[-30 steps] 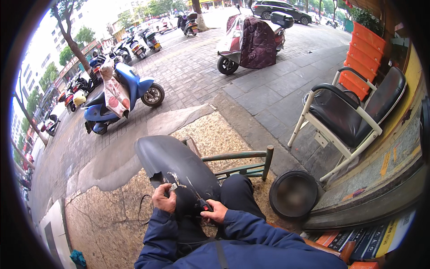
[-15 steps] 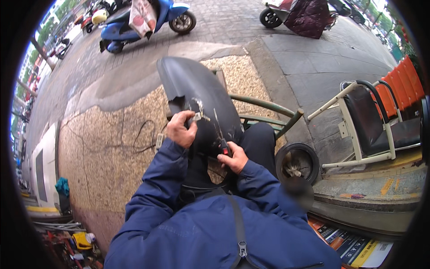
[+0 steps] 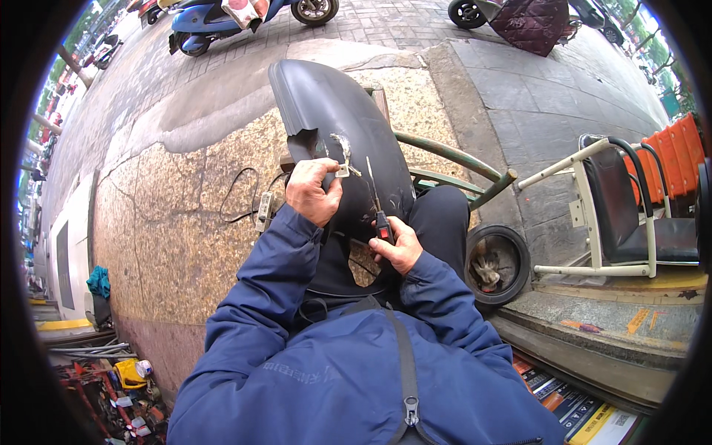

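A curved black plastic mudguard (image 3: 330, 96) lies across my knees, its left edge broken out in a jagged notch. Rough whitish marks run over its surface near my hands. Between thumb and fingertips, my left hand (image 3: 314, 194) pinches a small pale plastic piece (image 3: 343, 171) against the mudguard, just below the marks. My right hand (image 3: 400, 246) grips a black-handled tool with a red switch (image 3: 383, 228), which looks like a soldering iron. Its thin metal shaft points up and away along the mudguard, beside a pale streak. The tip's exact contact cannot be made out.
A white power strip (image 3: 264, 211) with a dark cable lies on the ground at left. Green metal bars (image 3: 452, 159) stand behind my right knee, near a tyre (image 3: 498, 265). A black-seated metal chair (image 3: 619, 200) is at right, tools (image 3: 122, 393) lower left, scooters (image 3: 222, 22) beyond.
The whole view has shifted, so the mudguard and scooters sit higher in the picture. Both hands keep their holds and stay in nearly the same places on the mudguard.
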Motion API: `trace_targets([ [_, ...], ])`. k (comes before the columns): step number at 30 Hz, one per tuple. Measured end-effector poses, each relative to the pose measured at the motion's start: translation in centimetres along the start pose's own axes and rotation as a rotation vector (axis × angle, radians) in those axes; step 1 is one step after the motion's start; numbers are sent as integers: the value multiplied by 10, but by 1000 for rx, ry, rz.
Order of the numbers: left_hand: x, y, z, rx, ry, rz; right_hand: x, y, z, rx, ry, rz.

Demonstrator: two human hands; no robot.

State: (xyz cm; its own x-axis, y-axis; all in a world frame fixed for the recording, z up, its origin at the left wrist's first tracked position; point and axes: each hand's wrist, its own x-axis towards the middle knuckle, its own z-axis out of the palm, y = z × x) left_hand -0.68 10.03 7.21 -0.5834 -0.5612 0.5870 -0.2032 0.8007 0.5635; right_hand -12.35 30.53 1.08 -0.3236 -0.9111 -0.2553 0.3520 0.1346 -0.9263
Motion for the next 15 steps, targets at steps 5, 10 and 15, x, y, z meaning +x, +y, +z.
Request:
trace_targets([
  [5, 0, 1, 0, 7, -8, -10, 1, 1, -1, 2, -13, 26],
  [10, 4, -1, 1, 111, -44, 69, 2, 1, -1, -21, -22, 19],
  [15, 7, 1, 5, 311, -132, -6, 0, -3, 2, -40, -29, 18],
])
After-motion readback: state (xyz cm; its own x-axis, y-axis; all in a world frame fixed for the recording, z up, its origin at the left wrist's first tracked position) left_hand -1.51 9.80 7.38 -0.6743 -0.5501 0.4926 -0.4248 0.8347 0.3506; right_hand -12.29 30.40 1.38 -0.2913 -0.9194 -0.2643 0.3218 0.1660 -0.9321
